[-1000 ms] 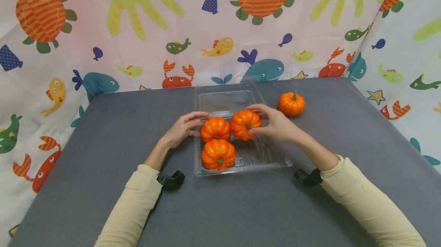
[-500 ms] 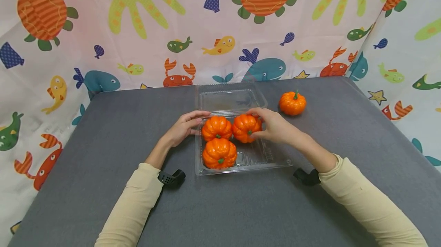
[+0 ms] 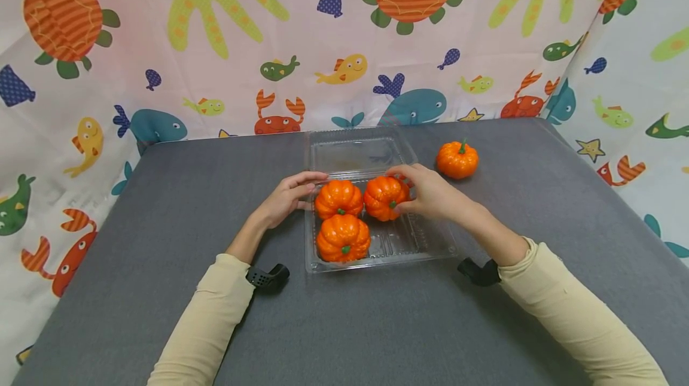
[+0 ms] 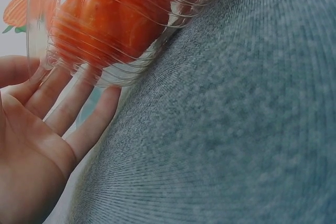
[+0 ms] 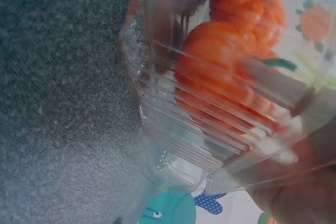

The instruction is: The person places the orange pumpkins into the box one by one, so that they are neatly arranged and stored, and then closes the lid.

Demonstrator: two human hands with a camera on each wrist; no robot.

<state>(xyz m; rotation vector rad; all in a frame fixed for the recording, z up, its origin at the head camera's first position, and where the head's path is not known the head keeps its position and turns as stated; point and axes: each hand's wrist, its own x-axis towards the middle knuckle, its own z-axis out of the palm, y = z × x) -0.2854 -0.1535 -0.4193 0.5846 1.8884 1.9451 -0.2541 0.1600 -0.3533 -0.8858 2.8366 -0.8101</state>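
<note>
In the head view, my right hand (image 3: 430,193) grips a small orange pumpkin (image 3: 383,199) by its right side, in the back right part of a clear plastic clamshell container (image 3: 401,242). Its thumb lies near the green stem. Two more pumpkins fill the container's left side, a back pumpkin (image 3: 338,199) and a front pumpkin (image 3: 343,239). My left hand (image 3: 285,200) rests against the container's left wall; in the left wrist view its fingers (image 4: 92,129) are nearly straight and touch the plastic. Through the clear wall, the right wrist view shows the gripped pumpkin (image 5: 215,66).
Another orange pumpkin (image 3: 457,160) stands on the grey tablecloth (image 3: 344,332), right of the container. The container's open lid (image 3: 352,152) lies flat behind it, close to the patterned curtain (image 3: 226,93) at the table's back edge.
The gripped pumpkin has come down and slightly right, settling lower in the container beside the back left pumpkin. My left hand stays at the container's left wall.
</note>
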